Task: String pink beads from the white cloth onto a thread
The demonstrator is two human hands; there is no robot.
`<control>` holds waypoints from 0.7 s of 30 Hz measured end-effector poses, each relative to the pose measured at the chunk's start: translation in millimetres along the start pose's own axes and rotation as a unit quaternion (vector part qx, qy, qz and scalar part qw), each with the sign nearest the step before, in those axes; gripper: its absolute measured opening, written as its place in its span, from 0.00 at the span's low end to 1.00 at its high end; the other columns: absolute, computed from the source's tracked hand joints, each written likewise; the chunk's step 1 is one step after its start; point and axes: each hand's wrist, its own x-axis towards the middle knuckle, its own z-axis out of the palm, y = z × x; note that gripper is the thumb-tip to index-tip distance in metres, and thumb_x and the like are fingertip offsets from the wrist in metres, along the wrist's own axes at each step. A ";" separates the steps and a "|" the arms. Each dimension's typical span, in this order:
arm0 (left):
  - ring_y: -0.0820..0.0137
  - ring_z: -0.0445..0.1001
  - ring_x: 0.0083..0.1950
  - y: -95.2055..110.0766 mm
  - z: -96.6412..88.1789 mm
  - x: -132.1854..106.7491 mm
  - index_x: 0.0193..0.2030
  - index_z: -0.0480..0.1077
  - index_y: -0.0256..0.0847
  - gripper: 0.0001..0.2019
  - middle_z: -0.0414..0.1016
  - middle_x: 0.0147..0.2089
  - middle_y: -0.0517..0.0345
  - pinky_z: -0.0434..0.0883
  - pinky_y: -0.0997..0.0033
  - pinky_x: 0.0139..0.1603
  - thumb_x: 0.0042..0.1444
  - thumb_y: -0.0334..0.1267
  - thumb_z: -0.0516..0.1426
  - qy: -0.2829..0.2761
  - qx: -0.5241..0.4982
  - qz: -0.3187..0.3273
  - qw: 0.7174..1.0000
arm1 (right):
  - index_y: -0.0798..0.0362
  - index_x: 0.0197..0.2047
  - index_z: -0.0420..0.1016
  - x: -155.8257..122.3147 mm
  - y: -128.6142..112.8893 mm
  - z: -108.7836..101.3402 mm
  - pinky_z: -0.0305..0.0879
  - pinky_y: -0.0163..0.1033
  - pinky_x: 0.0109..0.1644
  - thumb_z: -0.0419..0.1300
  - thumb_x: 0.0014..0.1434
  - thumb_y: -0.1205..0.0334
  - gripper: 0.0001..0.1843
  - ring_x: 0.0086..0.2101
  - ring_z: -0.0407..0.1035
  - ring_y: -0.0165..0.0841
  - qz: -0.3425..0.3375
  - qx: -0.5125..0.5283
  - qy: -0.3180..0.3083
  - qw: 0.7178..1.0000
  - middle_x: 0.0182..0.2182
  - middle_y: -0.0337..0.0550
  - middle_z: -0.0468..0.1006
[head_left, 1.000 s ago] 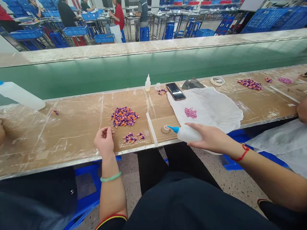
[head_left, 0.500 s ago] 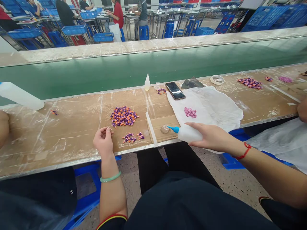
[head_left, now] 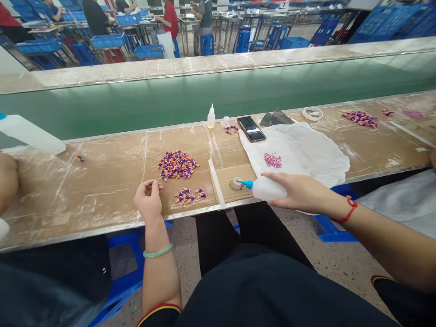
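My left hand (head_left: 148, 199) rests on the cardboard-covered bench (head_left: 112, 190) with its fingers curled, and nothing shows between them. Beside it lies a small group of purple and orange pieces (head_left: 186, 195), with a larger heap (head_left: 177, 165) just beyond. My right hand (head_left: 303, 192) grips a white plastic squeeze bottle (head_left: 269, 189) on its side. The bottle's blue nozzle (head_left: 245, 183) almost reaches a small round dish (head_left: 236, 184). Further on, a white sheet (head_left: 306, 154) carries a patch of pink beads (head_left: 272, 160).
A phone (head_left: 251, 129), small dropper bottle (head_left: 211, 117) and tape roll (head_left: 312, 113) stand along the bench's far edge. Behind them runs a green conveyor belt (head_left: 204, 86). Co-workers' hands (head_left: 7, 182) lie at the left edge, with more pieces (head_left: 360, 119) to the right.
The whole view has tilted slightly as my head moved. My hands have barely moved. The co-worker's hand at the right edge has drawn back, and the left one shows more.
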 end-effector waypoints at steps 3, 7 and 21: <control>0.71 0.77 0.28 -0.8 0.0 0.4 0.35 0.73 0.37 0.12 0.75 0.27 0.59 0.77 0.70 0.35 0.48 0.43 0.60 -0.002 0.003 -0.003 1.000 | 0.49 0.67 0.65 -1.2 3.0 0.6 0.74 0.53 0.45 0.63 0.52 0.46 0.41 0.47 0.76 0.55 0.014 0.021 0.004 1.000 0.53 0.51 0.79; 0.70 0.78 0.28 -1.7 -0.1 1.2 0.35 0.73 0.37 0.12 0.76 0.28 0.59 0.76 0.70 0.35 0.48 0.44 0.61 0.001 0.004 0.001 1.000 | 0.45 0.67 0.63 -6.3 8.7 2.8 0.75 0.53 0.49 0.64 0.55 0.42 0.40 0.50 0.75 0.54 0.009 0.116 0.039 0.992 0.54 0.49 0.79; 0.71 0.75 0.26 2.2 -0.1 3.3 0.33 0.74 0.38 0.11 0.74 0.26 0.61 0.75 0.70 0.31 0.44 0.42 0.63 0.035 -0.039 -0.001 0.999 | 0.48 0.57 0.70 6.5 65.7 -80.5 0.69 0.50 0.61 0.75 0.47 0.55 0.35 0.57 0.69 0.48 -0.020 0.492 0.386 0.780 0.56 0.48 0.76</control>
